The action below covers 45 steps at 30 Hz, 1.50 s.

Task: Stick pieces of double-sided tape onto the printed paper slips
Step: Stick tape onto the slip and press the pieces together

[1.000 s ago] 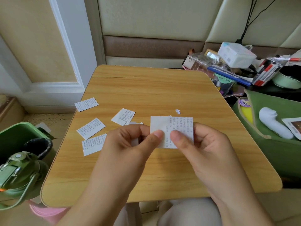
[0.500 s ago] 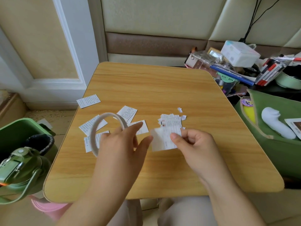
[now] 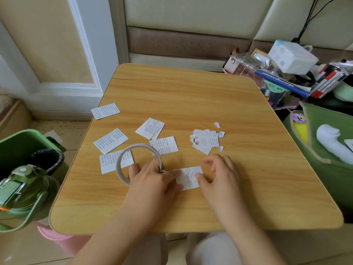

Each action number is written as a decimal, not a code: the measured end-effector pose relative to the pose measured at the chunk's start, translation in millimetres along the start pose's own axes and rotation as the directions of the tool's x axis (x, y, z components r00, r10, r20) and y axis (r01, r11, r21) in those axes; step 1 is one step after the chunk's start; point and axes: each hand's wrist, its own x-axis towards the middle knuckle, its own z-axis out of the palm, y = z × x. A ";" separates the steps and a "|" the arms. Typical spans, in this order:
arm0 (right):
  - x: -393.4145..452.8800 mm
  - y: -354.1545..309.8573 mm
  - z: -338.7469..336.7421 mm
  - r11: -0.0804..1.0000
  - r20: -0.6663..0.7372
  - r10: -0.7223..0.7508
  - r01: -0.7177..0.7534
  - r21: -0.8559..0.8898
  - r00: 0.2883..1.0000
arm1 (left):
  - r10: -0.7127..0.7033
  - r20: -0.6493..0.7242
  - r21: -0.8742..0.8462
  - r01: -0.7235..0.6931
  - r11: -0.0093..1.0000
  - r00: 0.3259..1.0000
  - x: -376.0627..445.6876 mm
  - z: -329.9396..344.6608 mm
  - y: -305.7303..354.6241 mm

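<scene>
One printed slip [image 3: 188,177] flat on surface [image 3: 191,96], right hand [image 3: 219,175] fingers spread, thumb pinning it; left hand [image 3: 152,178] grips tape roll [image 3: 137,161] at its edge, apparently to lay tape.

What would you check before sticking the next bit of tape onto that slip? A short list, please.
1. Slip lies flat on the table: ok.
2. Right hand steadies the slip, thumb on its edge: ok.
3. Left hand holds the tape roll: ok.
4. Tape end pulled free and over the slip: cannot tell, hidden by fingers.
5. Other slips lie apart from the working spot: ok.
</scene>
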 end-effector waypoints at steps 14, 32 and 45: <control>14.9 -5.4 -2.1 0.986 0.187 -0.122 0.140 -0.087 0.975 | 0.013 0.023 0.035 -0.014 0.999 1.000 4.0 -0.1 -1.5; 11.1 -14.4 8.9 0.998 0.273 -0.022 0.005 0.063 0.962 | 0.013 0.019 0.035 -0.013 0.999 1.000 3.7 -0.5 -1.6; 11.0 -13.2 8.5 0.999 0.242 -0.040 0.032 0.039 0.969 | 0.002 0.046 0.058 -0.005 0.998 0.999 5.8 -3.6 0.1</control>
